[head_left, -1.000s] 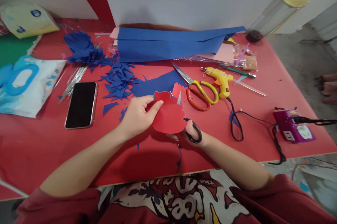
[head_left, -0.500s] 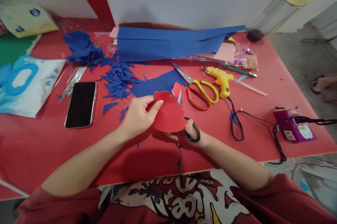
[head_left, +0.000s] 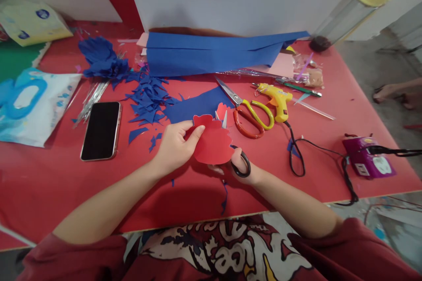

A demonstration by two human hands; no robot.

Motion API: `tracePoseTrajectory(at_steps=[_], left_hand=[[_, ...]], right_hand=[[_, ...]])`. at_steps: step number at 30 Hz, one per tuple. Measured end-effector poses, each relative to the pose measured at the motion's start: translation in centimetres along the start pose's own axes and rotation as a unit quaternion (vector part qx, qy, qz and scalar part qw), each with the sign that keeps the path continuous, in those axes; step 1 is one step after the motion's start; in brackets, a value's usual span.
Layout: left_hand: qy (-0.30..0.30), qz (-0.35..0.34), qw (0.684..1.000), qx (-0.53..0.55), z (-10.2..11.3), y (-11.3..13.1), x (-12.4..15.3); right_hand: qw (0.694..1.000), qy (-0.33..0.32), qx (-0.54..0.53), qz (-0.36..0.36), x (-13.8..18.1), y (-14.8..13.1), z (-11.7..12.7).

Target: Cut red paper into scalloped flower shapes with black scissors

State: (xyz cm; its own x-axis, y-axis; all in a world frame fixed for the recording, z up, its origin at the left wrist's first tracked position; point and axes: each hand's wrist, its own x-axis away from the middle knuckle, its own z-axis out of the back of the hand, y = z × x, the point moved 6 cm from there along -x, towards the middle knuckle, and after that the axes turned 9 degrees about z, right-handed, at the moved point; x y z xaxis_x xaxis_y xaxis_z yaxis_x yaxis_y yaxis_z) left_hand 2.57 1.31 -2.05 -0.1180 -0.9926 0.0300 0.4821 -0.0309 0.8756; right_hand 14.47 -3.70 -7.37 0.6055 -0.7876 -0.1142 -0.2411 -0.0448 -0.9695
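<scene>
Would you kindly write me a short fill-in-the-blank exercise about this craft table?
1. The paper shape in the left hand is ____ in colour.
2. The right hand grips small scissors whose handles are ____.
3. The phone lies on the table to the ____ of the left hand.
4. The glue gun beside the large scissors is ____.
Missing words: red; black; left; yellow.

Left hand (head_left: 173, 147): paper (head_left: 212, 142); right hand (head_left: 253, 177): scissors (head_left: 249, 166)
</scene>
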Motion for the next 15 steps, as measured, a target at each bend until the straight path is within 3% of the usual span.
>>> tracePoseTrajectory(at_steps=[10, 15], left_hand=[[0.011, -0.007, 0.997, 0.075, 0.5, 0.3, -0.3], [-0.001, 0.053, 0.985, 0.166, -0.2, -1.1, -0.1]], right_hand=[[0.995, -0.020, -0.091, -0.026, 0.2, 1.0, -0.2], [0.993, -0.022, -0.116, -0.004, 0.0, 0.3, -0.2]])
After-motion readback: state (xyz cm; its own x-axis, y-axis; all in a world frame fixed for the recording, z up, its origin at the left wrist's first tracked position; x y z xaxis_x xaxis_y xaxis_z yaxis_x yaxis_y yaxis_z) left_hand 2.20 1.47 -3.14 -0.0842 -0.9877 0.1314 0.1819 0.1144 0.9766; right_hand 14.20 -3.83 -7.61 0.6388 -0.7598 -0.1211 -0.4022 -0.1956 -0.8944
